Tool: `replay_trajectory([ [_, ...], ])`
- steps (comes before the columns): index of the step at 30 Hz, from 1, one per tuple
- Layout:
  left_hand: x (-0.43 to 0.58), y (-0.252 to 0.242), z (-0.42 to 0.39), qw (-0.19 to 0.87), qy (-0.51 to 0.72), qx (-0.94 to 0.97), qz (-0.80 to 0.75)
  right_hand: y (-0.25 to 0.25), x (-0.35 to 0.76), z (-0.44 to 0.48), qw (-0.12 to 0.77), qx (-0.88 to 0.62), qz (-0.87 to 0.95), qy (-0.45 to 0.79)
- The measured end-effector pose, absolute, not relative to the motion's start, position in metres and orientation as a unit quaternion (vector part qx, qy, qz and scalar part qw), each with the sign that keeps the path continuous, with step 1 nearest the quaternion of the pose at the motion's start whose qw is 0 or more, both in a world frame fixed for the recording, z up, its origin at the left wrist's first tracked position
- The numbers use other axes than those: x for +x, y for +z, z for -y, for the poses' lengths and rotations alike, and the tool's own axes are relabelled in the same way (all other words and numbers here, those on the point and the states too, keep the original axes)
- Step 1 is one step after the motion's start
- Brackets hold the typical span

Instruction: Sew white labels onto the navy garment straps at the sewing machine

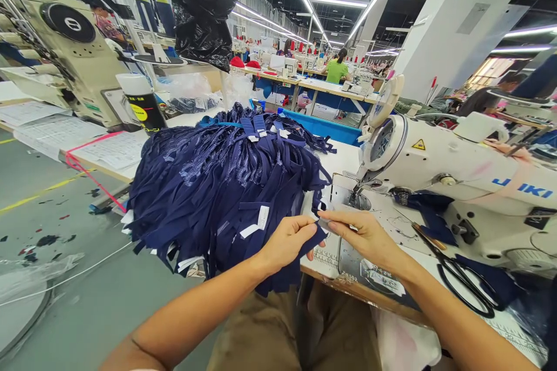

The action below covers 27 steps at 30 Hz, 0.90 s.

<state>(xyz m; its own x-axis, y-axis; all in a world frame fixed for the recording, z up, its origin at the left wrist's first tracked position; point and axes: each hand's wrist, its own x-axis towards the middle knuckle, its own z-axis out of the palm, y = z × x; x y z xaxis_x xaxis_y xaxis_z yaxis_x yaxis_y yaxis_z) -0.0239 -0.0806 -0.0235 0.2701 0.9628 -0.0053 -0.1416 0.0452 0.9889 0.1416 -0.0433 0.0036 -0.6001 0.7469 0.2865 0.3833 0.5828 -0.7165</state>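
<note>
One navy fabric piece (320,236), which we held near the front edge of the table (348,157).
Our left hand (289,240) had its fingers pinched on it; our right hand (369,239) had its fingers close beside, their grasp one we could not tell. To the left lay a heap of navy strips (235,179) with white labels; to the right, a sewing machine (435,145) and black-handled scissors (446,264).

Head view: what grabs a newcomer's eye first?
The huge heap of navy strips, just left of centre. Then the white sewing machine to its right and the black plastic above it. Low in the middle, the left hand and right hand meet at navy fabric.
</note>
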Motion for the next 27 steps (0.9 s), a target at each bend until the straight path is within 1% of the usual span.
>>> replay_trajectory([
  [5, -0.025, -0.022, 0.08, 0.596, 0.466, 0.513, -0.405, 0.007, 0.143, 0.043, 0.27, -0.339, 0.842, 0.322],
  [11, -0.026, -0.02, 0.079, 0.609, 0.47, 0.497, -0.401, -0.002, 0.138, 0.047, 0.328, -0.357, 0.824, 0.294],
  [13, -0.026, -0.02, 0.079, 0.62, 0.473, 0.487, -0.394, -0.003, 0.138, 0.048, 0.331, -0.352, 0.822, 0.3],
  [19, -0.026, -0.025, 0.077, 0.65, 0.471, 0.461, -0.377, 0.0, 0.148, 0.045, 0.269, -0.309, 0.849, 0.335],
  [24, -0.026, -0.029, 0.075, 0.679, 0.442, 0.456, -0.368, 0.009, 0.149, 0.041, 0.224, -0.244, 0.885, 0.328],
  [27, -0.026, -0.027, 0.074, 0.674, 0.441, 0.466, -0.367, 0.011, 0.15, 0.041, 0.22, -0.246, 0.889, 0.316],
])
